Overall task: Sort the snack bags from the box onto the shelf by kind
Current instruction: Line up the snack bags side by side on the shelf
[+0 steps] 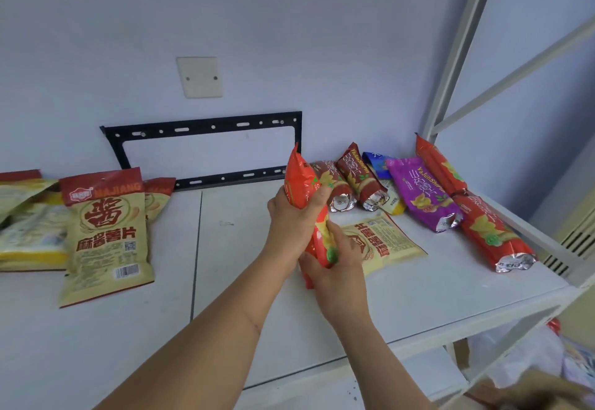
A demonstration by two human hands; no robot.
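Both hands hold one red-orange snack bag upright above the middle of the white shelf. My left hand grips its upper part and my right hand grips its lower end. Behind it lies a tan bag flat on the shelf. At the right, narrow bags lean in a row: two dark red, a blue one, a purple one and two red-orange ones. At the left lie tan chip bags and pale yellow bags.
A black metal bracket is fixed to the wall behind the shelf, below a blank wall plate. The shelf's white upright and braces stand at the right. A cardboard box edge with white plastic shows at the lower right.
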